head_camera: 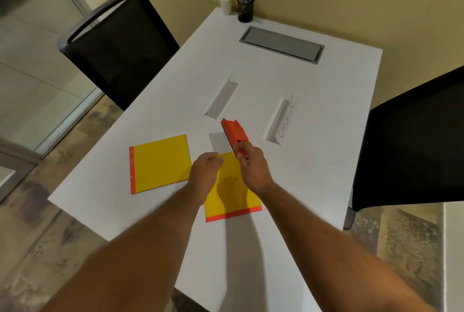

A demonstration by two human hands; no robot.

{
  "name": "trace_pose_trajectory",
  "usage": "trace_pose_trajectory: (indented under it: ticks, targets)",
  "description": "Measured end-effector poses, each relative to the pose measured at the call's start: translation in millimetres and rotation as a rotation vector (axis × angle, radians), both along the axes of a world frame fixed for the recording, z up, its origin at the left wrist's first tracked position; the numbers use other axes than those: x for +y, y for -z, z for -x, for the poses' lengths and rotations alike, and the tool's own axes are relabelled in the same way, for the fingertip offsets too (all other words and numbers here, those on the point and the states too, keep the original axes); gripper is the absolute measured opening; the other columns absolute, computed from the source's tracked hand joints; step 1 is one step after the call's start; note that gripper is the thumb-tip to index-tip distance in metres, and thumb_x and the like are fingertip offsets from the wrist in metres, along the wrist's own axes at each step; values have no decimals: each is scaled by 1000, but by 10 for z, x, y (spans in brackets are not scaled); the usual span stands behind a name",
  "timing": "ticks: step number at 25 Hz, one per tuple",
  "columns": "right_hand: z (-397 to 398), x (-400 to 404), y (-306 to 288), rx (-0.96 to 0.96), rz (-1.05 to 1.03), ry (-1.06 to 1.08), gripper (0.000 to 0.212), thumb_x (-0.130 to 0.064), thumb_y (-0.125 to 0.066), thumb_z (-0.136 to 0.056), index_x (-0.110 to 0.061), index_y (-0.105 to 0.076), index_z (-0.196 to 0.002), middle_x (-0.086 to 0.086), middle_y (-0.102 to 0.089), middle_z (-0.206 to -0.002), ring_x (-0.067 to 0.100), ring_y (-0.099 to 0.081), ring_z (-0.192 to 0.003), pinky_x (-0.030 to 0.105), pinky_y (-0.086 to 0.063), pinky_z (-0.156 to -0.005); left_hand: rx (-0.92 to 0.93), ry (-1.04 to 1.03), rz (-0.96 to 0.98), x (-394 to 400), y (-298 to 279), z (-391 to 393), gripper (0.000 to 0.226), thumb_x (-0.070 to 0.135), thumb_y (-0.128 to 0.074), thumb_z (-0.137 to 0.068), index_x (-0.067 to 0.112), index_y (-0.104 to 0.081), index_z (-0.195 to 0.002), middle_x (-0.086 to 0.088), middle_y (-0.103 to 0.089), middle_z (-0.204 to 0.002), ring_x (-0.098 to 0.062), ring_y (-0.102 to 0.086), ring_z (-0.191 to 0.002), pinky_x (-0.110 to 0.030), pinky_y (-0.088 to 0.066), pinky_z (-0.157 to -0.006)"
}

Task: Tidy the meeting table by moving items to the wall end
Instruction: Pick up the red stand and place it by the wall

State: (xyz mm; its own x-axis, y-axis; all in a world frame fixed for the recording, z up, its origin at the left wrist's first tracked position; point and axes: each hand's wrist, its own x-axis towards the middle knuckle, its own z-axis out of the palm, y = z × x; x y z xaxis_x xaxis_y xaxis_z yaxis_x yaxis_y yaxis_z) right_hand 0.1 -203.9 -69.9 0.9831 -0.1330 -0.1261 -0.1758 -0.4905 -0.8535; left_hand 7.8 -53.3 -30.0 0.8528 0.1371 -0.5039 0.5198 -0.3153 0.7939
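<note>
An orange-red stapler [234, 132] hangs tilted above the white table [313, 161], its near end pinched in my right hand [252, 168]. My left hand [204, 173] hovers beside it with fingers loosely curled, holding nothing, over a yellow folder with a red edge [232, 198]. A second yellow folder [160, 163] lies flat to the left. Two folded white name cards stand mid-table, a blank card [222, 98] and a card reading CHECK-IN [282, 121]. At the wall end stand a white paper cup [225, 3] and a black mesh pen holder [245, 9].
A grey cable hatch [281, 44] is set into the table near the wall. One black chair [118, 45] stands at the left side and another black chair [411, 146] at the right. A glass partition [37, 60] is on the far left.
</note>
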Motion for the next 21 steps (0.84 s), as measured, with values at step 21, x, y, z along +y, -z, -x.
trace_pose_trajectory:
  ticks: [21]
  targets:
    - [3066, -33, -1349, 134, -494, 254, 15, -18, -65, -103, -11, -70, -115, 13, -77, -110, 23, -74, -96, 36, -60, -86, -26, 17, 524, -40, -960, 2757, 26, 27, -70, -97, 18, -70, -121, -6, -78, -114, -22, -74, -108, -46, -55, -103]
